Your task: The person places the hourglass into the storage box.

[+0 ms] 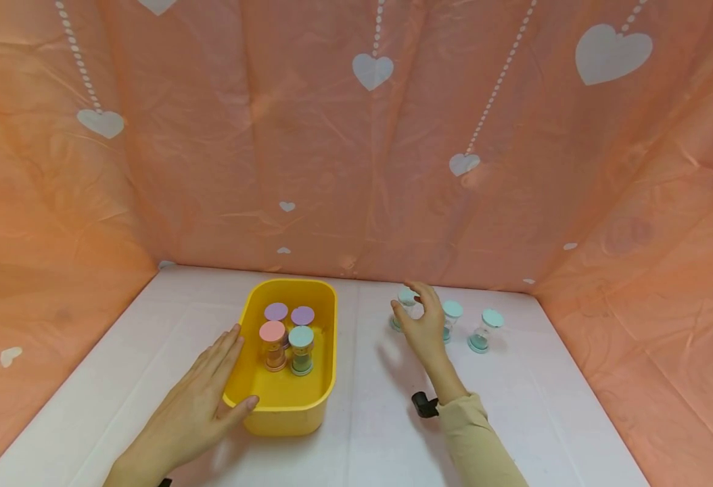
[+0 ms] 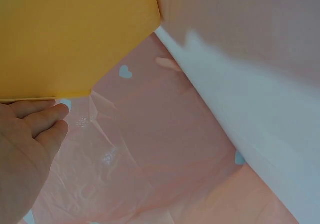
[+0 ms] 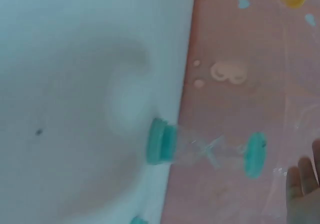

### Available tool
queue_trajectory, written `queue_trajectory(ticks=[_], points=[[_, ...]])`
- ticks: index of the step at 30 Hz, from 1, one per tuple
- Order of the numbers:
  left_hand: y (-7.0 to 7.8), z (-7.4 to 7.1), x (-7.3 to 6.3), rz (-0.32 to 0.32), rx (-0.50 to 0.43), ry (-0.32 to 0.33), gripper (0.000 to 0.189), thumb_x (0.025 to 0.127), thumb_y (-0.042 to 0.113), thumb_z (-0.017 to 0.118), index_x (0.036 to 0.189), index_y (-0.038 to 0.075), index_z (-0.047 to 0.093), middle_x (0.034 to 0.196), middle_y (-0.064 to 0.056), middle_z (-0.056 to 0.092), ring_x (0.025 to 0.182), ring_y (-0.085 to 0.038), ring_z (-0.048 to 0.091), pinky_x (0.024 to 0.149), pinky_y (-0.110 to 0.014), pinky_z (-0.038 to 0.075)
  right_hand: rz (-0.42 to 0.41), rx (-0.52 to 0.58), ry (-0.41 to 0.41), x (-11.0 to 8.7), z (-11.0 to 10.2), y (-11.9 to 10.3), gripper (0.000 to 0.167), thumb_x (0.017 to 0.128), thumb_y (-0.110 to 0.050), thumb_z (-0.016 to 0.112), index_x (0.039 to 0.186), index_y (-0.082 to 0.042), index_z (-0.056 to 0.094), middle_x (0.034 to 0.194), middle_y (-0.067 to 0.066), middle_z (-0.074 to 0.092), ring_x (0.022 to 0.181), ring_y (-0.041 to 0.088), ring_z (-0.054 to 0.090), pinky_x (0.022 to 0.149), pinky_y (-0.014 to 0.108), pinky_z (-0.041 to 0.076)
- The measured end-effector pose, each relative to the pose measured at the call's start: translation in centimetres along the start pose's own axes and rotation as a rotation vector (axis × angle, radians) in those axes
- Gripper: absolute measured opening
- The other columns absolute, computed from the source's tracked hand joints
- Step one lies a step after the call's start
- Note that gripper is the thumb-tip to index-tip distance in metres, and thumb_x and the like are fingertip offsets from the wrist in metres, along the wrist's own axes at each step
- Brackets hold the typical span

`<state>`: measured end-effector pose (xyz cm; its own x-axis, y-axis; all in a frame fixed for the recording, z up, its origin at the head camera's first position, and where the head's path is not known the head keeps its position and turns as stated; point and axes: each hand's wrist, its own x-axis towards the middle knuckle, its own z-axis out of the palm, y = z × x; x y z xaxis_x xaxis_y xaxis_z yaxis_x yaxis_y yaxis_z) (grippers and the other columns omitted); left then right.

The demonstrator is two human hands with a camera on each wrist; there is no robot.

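Touching the yellow tub: the left hand lies along its left side, fingers straight, thumb over the near corner, apparently to keep the container from sliding.
Hourglass within reach: the right hand hovers with thumb and fingers parted, holding nothing, close to the leftmost mint hourglass; its curved spread seems suited to the glass's width.
White table: the middle mint hourglass and the rightmost mint hourglass rest on flat end caps, which likely keep them from rolling.
Tub's contents: a pink hourglass, a fourth mint hourglass, a left lilac hourglass and a right lilac hourglass stand upright, clustered, probably kept together by the walls.
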<state>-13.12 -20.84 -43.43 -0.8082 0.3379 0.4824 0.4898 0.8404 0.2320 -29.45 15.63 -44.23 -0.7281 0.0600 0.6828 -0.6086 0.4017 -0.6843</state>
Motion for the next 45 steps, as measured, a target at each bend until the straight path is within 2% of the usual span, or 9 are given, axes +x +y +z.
queue_trajectory(ticks=[6, 13, 19, 23, 33, 40, 45], points=[[0.0, 0.0, 0.0, -0.004, 0.000, -0.005, 0.091, 0.095, 0.047, 0.072, 0.158, -0.007, 0.034, 0.169, -0.022, 0.026, 0.151, -0.041, 0.033, 0.123, -0.013, -0.005, 0.087, -0.053, 0.032, -0.1, -0.4, 1.1, 0.052, 0.086, 0.000, 0.078, 0.136, 0.002, 0.062, 0.137, 0.023, 0.060, 0.132, 0.038, 0.052, 0.109, 0.052, 0.044], [0.0, 0.0, 0.0, -0.008, -0.003, -0.011, 0.091, 0.094, 0.044, 0.074, 0.158, -0.007, 0.033, 0.168, -0.023, 0.026, 0.151, -0.042, 0.033, 0.122, -0.013, -0.006, 0.180, -0.061, -0.021, -0.2, -0.3, 2.3, 0.056, 0.089, -0.002, 0.076, 0.141, 0.004, 0.058, 0.142, 0.026, 0.055, 0.134, 0.041, 0.050, 0.111, 0.054, 0.045], [0.0, 0.1, -0.1, -0.007, 0.007, -0.015, 0.091, 0.096, 0.047, 0.071, 0.159, -0.006, 0.032, 0.171, -0.019, 0.022, 0.152, -0.040, 0.032, 0.123, -0.014, -0.006, 0.269, -0.023, -0.072, -0.2, -0.3, 3.2, 0.060, 0.092, -0.003, 0.075, 0.146, 0.008, 0.050, 0.144, 0.026, 0.052, 0.131, 0.042, 0.053, 0.110, 0.053, 0.048], [-0.1, 0.1, -0.1, -0.006, 0.008, -0.012, 0.091, 0.096, 0.047, 0.071, 0.159, -0.007, 0.032, 0.171, -0.018, 0.020, 0.152, -0.041, 0.032, 0.123, -0.014, -0.006, 0.306, 0.010, -0.076, -0.2, -0.3, 3.5, 0.060, 0.093, -0.001, 0.074, 0.147, 0.008, 0.049, 0.144, 0.026, 0.053, 0.130, 0.043, 0.055, 0.109, 0.054, 0.050], [0.0, 0.1, -0.1, -0.003, 0.008, -0.008, 0.091, 0.094, 0.043, 0.074, 0.158, -0.008, 0.033, 0.171, -0.020, 0.022, 0.152, -0.041, 0.032, 0.123, -0.014, -0.006, 0.360, 0.034, -0.074, 0.1, 0.0, 3.9, 0.058, 0.093, 0.000, 0.073, 0.146, 0.009, 0.050, 0.141, 0.027, 0.056, 0.124, 0.041, 0.058, 0.106, 0.051, 0.053], [0.0, 0.1, -0.1, 0.003, 0.008, 0.003, 0.091, 0.094, 0.044, 0.074, 0.157, -0.008, 0.034, 0.170, -0.021, 0.024, 0.151, -0.041, 0.033, 0.123, -0.014, -0.005, 0.348, 0.010, -0.061, 0.1, -0.1, 3.8, 0.053, 0.092, 0.001, 0.073, 0.141, 0.010, 0.056, 0.134, 0.029, 0.058, 0.118, 0.042, 0.062, 0.100, 0.053, 0.056], [-0.1, 0.1, 0.0, 0.006, 0.009, 0.006, 0.091, 0.094, 0.044, 0.073, 0.157, -0.009, 0.035, 0.169, -0.022, 0.024, 0.151, -0.042, 0.034, 0.123, -0.014, -0.005, 0.352, 0.005, -0.074, 0.1, -0.3, 3.7, 0.049, 0.093, 0.001, 0.073, 0.138, 0.011, 0.058, 0.132, 0.029, 0.058, 0.119, 0.043, 0.062, 0.101, 0.052, 0.056]])
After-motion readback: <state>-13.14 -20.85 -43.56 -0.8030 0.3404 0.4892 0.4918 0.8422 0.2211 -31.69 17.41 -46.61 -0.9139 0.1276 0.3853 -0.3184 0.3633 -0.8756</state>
